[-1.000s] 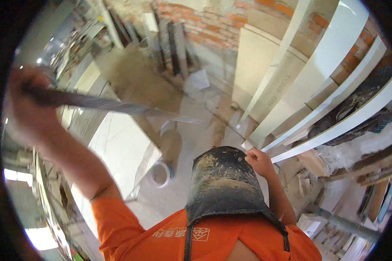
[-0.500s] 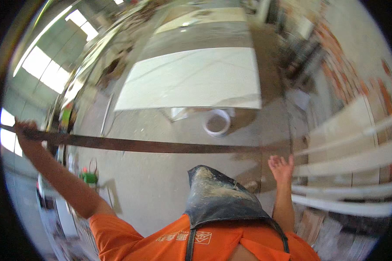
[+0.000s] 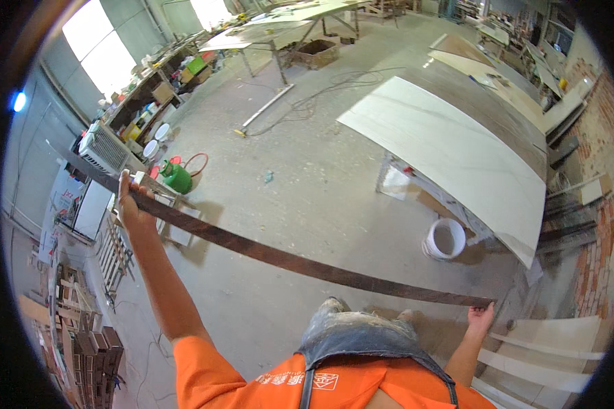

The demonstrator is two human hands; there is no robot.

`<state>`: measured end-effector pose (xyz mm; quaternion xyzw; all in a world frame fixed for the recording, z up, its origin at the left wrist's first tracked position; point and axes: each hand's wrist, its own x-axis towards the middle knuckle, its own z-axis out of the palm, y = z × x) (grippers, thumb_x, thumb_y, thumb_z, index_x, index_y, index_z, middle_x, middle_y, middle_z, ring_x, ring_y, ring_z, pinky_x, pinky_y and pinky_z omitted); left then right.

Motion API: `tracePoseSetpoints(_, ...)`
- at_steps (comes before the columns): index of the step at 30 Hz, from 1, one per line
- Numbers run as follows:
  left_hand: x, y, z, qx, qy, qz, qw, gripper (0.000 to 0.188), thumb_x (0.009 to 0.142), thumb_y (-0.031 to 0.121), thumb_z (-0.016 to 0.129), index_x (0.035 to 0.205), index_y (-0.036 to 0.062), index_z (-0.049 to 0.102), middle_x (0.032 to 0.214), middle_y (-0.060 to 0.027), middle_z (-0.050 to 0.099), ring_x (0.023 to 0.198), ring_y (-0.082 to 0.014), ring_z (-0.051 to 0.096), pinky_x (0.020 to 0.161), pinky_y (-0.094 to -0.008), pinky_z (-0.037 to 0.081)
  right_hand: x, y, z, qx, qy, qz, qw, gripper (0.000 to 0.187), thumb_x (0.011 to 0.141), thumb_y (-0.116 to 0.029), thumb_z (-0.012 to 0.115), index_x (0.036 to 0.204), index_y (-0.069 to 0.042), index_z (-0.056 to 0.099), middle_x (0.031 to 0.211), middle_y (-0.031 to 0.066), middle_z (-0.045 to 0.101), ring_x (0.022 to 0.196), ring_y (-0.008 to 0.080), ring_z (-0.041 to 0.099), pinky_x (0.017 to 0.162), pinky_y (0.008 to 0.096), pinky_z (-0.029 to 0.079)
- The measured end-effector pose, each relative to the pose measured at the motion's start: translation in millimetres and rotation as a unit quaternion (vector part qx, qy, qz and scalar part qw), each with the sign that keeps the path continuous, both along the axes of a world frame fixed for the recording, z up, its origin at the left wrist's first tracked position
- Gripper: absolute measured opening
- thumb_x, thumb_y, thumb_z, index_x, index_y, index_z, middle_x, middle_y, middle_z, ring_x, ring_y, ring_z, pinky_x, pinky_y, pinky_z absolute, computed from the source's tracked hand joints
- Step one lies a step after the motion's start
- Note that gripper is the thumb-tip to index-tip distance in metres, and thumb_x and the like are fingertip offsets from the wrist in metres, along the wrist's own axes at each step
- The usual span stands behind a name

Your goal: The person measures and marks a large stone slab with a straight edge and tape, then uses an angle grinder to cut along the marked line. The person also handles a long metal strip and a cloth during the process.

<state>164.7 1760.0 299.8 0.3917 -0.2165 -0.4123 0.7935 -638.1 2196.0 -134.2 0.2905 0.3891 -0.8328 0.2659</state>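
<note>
A long, thin, dark brown strip (image 3: 286, 260) stretches across in front of my body, sloping down from left to right. My left hand (image 3: 134, 204) is closed around it at the left, and the strip runs on past that hand toward the wall. At its right end, the fingers of my right hand (image 3: 481, 317) pinch the tip. The strip hangs in the air above the grey floor, in front of my dusty dark apron (image 3: 368, 334).
Right of centre, a large white slab (image 3: 450, 143) lies on a stand with a white bucket (image 3: 445, 238) by its near edge. Pale strips (image 3: 539, 371) lie at the lower right. A green gas cylinder (image 3: 176, 177) and a pallet (image 3: 114, 259) stand left.
My right hand, open and apart from the strip before, now grips its right end. The view has swung left, and the strip tilts more steeply down to the right.
</note>
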Motion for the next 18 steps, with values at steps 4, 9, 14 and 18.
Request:
tracePoseSetpoints(4,68,-3,23,-0.105,0.001,-0.009,0.994,0.024,0.095,0.029,0.076,0.082,0.0161,0.061,0.069,0.0041,0.061,0.057,-0.0105,0.059,0.049,-0.0275,0.050,61,-94,-25,0.075,-0.039,0.086,0.993,0.031,0.105,-0.040,0.059,0.105,-0.011,0.068,0.098,0.0010,0.073,0.091,0.0210,0.068,0.078,0.0392,0.057)
tracePoseSetpoints(9,132,-26,64,-0.137,-0.119,0.036,0.983,0.016,0.101,0.024,0.068,0.103,0.0076,0.068,0.090,-0.0031,0.070,0.076,-0.0138,0.067,0.062,-0.0279,0.058,172,-237,-75,0.055,-0.144,0.153,0.976,0.029,0.107,-0.039,0.056,0.107,-0.013,0.068,0.098,0.0002,0.072,0.091,0.0191,0.068,0.075,0.0382,0.057)
tracePoseSetpoints(14,143,-99,120,-0.200,-0.236,0.081,0.947,0.040,0.107,0.022,0.056,0.137,-0.0036,0.054,0.132,-0.0204,0.065,0.115,-0.0261,0.069,0.084,-0.0346,0.064,297,-417,-116,0.033,-0.209,0.214,0.954,0.032,0.109,-0.038,0.051,0.117,-0.010,0.065,0.112,0.0022,0.069,0.099,0.0190,0.066,0.078,0.0368,0.056)
tracePoseSetpoints(18,106,-189,141,-0.254,-0.249,-0.005,0.935,0.046,0.108,0.022,0.051,0.145,-0.0044,0.044,0.141,-0.0235,0.058,0.119,-0.0308,0.067,0.092,-0.0408,0.063,400,-593,-119,-0.031,-0.257,0.275,0.926,0.029,0.110,-0.033,0.048,0.115,-0.010,0.064,0.106,0.0020,0.068,0.096,0.0197,0.064,0.077,0.0348,0.055)
